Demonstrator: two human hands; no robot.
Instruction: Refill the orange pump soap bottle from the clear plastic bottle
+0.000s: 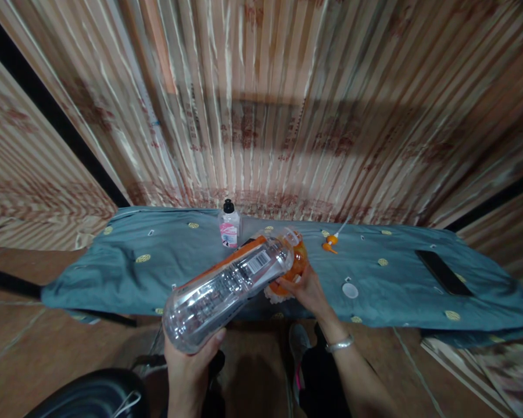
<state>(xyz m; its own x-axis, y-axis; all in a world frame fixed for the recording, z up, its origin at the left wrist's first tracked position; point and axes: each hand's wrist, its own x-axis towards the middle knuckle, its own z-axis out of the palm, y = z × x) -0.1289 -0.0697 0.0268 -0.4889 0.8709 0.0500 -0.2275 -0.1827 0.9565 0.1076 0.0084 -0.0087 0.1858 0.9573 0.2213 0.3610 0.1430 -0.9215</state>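
Nearest the camera, the left hand [192,363] wraps its fingers [218,335] around the base of a large clear plastic bottle [229,284], which is tilted on its side with the neck pointing away toward the surface [157,273]. The bottle looks largely empty, so it is probably light; its thin ribbed walls would likely dent under a hard squeeze, and the smooth plastic could slip, which makes the wide base and the ribbed middle the safer places to hold.

Just beyond, the right hand [307,293], a silver bracelet [339,344] at its wrist, closes on a small orange bottle [294,264] that stands on a pale lacy mat [273,295] at the near edge of the surface. The mouth of the clear bottle meets the orange one; whether they touch cannot be told. The orange bottle seems rigid and small enough for one hand around its body, though it may tip if held only at the top.

The surface is draped in a soft blue-grey cloth with yellow dots. A white round cap [350,290] lies to the right of the hand, an orange pump head [331,242] with its tube farther back, and a dark flat phone [444,273] well to the right. Near the back edge stands a small sanitizer bottle [229,226] with a black cap and pink label. Behind everything rises a wall of striped printed boards [287,104].
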